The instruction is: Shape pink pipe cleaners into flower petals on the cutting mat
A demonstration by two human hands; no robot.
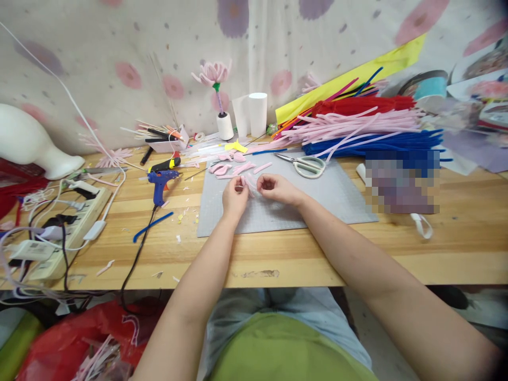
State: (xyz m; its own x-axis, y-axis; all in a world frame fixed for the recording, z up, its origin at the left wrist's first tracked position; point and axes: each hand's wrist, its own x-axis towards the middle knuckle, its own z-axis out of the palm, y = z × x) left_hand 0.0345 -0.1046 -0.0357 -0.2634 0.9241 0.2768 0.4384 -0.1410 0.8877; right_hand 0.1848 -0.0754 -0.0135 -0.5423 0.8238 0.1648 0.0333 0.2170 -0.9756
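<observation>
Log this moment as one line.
left hand: pinching pink pipe-cleaner piece | right hand: gripping the same piece | surface: grey cutting mat | nearby: scissors, blue glue gun

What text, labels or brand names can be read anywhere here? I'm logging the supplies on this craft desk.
None can be read.
White plug adapter on the power strip: a printed label, too small to read.
Pixelated patch by the blue pipe cleaners: blurred out.
Blue glue gun, scissors: no markings visible.

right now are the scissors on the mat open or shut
Shut, as far as the view shows: the scissors lie flat on the grey mat with blades together in one thin point, both handle loops side by side.
</observation>
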